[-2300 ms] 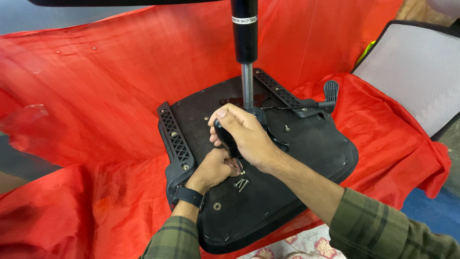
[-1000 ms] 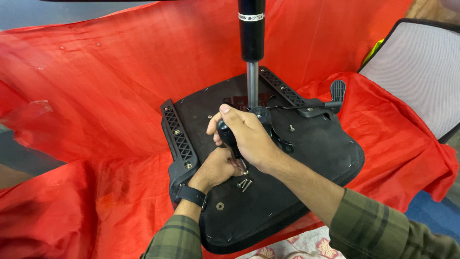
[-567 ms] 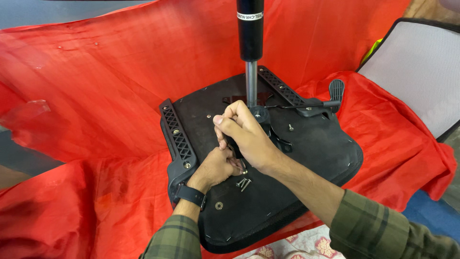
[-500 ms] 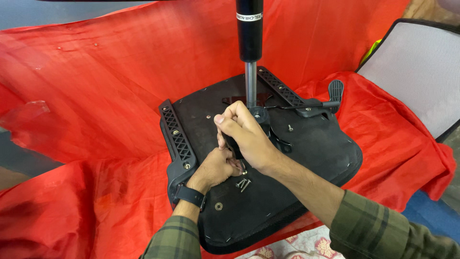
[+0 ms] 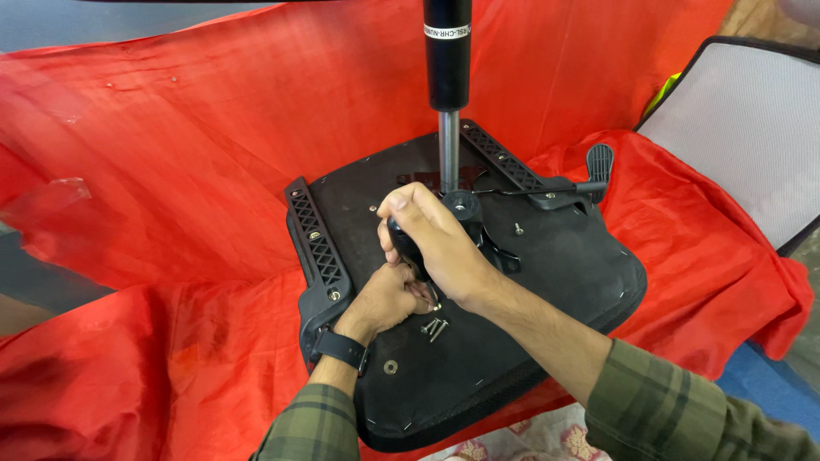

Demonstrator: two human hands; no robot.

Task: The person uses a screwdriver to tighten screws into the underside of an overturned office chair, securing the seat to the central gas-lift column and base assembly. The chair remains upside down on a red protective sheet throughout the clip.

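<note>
Centrally, the upturned black chair seat base [image 5: 547, 282] lies flat on a crumpled red plastic sheet [image 5: 171, 171], its underside facing the camera and its black-and-chrome gas lift column [image 5: 448, 94] standing upright from the mounting plate. The right hand [image 5: 436, 243] has its fingers clamped around the rounded black handle of a screwdriver [image 5: 403, 243]; the tool's long axis runs steeply downward from the palm toward the seat underside, and its tip is hidden behind the left hand. The left hand [image 5: 384, 299], with a black wristwatch [image 5: 340, 348] on its wrist, sits directly below and touching the right hand, fingers curled together around the lower part of the tool or a fastener; exactly what they pinch cannot be determined. The work point therefore lies beneath both hands, just left of the column base, with the left hand nearer to it. A small cluster of loose silver screws [image 5: 434, 327] rests on the seat underside just beside the left hand, toward the person. A black ribbed armrest bracket [image 5: 318, 248] runs along the seat's left edge, a second one [image 5: 504, 162] along the far edge, and a black adjustment lever [image 5: 589, 175] projects to the right. A grey mesh chair backrest [image 5: 743, 145] lies well apart at the right.
</note>
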